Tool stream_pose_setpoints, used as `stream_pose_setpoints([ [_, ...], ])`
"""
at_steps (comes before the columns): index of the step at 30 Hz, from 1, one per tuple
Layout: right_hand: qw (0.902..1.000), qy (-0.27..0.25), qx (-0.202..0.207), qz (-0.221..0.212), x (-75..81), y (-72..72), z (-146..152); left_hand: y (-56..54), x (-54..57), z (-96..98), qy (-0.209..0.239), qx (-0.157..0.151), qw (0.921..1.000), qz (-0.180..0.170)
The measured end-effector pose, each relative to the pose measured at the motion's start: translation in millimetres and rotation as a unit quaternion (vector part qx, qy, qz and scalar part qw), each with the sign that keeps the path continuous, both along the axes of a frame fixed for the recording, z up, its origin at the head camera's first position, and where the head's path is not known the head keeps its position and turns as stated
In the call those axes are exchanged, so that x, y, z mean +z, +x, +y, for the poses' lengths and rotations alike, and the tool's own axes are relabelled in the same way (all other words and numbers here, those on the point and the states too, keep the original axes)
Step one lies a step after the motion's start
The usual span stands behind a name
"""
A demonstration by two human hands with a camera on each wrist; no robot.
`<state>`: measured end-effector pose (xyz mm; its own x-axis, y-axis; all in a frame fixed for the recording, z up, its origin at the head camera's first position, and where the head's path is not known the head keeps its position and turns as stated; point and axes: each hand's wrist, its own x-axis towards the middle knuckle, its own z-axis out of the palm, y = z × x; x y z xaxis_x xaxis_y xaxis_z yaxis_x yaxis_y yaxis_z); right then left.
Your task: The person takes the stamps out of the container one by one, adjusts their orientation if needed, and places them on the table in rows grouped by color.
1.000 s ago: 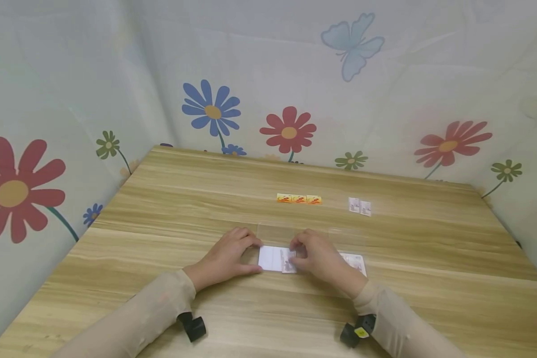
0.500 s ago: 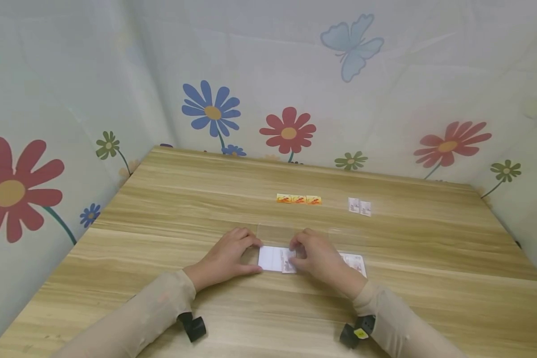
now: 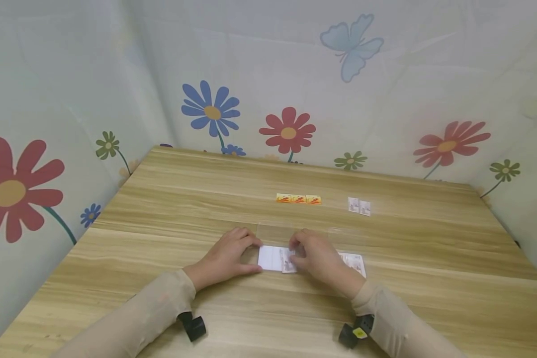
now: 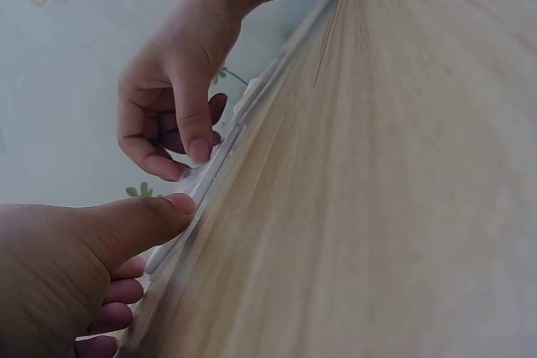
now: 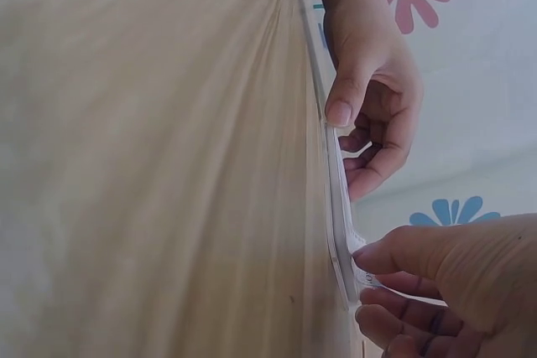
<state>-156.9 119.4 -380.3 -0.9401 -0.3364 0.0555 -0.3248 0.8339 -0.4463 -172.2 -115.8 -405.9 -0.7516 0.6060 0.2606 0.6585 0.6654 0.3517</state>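
Your spread left grip is holding the left end of the white box; your right grip is pinching a printed card on it. You look partly done: yellow cards and pale cards are waiting far off.

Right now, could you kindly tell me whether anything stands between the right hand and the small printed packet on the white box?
Nothing visible does: the right hand touches the printed packet directly. The left hand is at the left end of the white box, and a clear panel lies behind it.
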Motion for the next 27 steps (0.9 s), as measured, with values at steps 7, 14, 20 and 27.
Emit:
stream_pose_setpoints([
  [7, 0.9999, -0.009, 0.000, 0.005, -2.7, -1.6, -0.9, -0.9, -2.2, -0.2, 0.001, -0.001, 1.0000, 0.001],
  [14, 0.9996, -0.021, 0.009, 0.018, -5.0, -2.8, -0.6, -1.0, -2.5, -0.3, 0.004, -0.002, 1.0000, 0.006],
  [20, 0.9996, -0.030, 0.002, 0.002, -3.4, -3.5, -0.4, -0.7, -2.6, -0.3, 0.006, -0.002, 0.9999, 0.008],
  [27, 0.9990, -0.044, 0.006, -0.004, -2.8, -4.5, 1.1, -0.6, -2.3, 0.0, 0.005, -0.001, 1.0000, 0.006],
])
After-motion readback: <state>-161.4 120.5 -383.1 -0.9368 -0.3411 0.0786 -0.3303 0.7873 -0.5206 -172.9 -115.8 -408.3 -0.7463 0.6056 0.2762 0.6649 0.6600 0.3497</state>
